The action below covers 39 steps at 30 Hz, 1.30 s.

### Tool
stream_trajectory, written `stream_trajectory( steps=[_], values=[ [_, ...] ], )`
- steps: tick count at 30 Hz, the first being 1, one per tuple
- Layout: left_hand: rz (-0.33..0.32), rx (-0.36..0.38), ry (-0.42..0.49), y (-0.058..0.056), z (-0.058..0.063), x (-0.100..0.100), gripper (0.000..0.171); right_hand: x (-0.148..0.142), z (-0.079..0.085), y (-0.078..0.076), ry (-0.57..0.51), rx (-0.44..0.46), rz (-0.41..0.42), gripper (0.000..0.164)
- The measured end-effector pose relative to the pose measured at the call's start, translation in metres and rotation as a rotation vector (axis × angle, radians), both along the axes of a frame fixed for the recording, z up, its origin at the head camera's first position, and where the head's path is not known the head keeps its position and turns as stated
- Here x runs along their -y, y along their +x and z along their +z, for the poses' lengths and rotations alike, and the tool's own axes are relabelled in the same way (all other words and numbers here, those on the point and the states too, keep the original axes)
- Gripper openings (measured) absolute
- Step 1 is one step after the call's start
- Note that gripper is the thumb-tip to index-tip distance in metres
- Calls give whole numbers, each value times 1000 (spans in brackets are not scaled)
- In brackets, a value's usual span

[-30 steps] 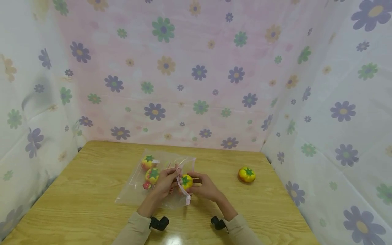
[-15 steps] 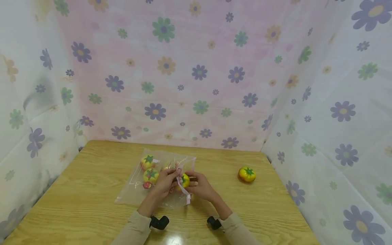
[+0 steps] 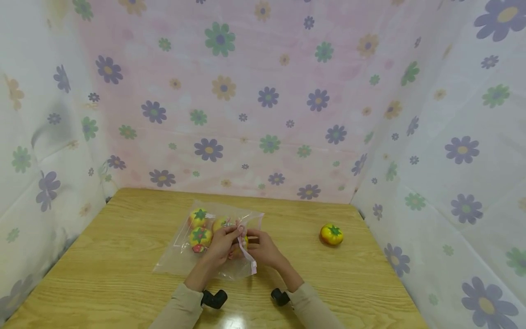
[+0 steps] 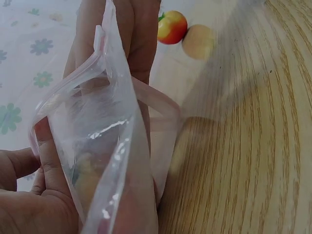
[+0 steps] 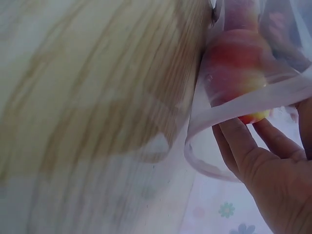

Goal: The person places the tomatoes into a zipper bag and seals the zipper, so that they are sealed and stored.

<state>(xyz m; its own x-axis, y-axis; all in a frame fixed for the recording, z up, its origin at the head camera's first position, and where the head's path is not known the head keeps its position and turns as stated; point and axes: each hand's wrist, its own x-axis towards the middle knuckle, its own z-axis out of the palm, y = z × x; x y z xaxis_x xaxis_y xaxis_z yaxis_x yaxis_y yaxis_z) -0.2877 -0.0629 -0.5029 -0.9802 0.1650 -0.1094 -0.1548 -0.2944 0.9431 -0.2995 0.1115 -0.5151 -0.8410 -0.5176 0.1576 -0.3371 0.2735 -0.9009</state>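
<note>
A clear zip bag (image 3: 176,262) with a pink-edged mouth lies on the table. My left hand (image 3: 222,244) pinches the rim of its mouth, which gapes in the left wrist view. Held by my right hand (image 3: 264,250) is a yellow-red fruit (image 5: 239,73) shaped like a persimmon, mostly behind the bag's film. The right fingertips (image 5: 236,131) are at its near end, within the mouth. Several similar fruits show through the film, among them one near the back (image 3: 198,218) and one in front of it (image 3: 200,236). Another fruit (image 3: 331,234) stands apart on the right.
The wooden table (image 3: 102,256) ends at flower-printed cloth: a pink back wall (image 3: 246,123) and white side walls (image 3: 435,183). A black device (image 3: 214,299) is at the left wrist, another (image 3: 280,297) at the right.
My right hand has moved left into the bag's mouth with the fruit. Inside, one fruit has shifted left and another has come into sight behind the left hand. The left hand keeps its pinch.
</note>
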Motion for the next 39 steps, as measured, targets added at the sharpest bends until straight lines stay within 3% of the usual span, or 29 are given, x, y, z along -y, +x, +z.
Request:
stream_trajectory(
  steps=[8,25,32,39],
  values=[
    [4,-9,8,0,1,-2,31,3,2,1,-14,31,-8,46],
    [74,-25,-65,-1,0,-4,36,-12,3,6,43,-40,58,44],
    [69,-25,-49,-1,-1,-3,34,-24,9,15,81,-28,-28,46],
    [80,-29,-79,1,-2,-2,36,-31,8,16,9,-60,-137,39]
  ],
)
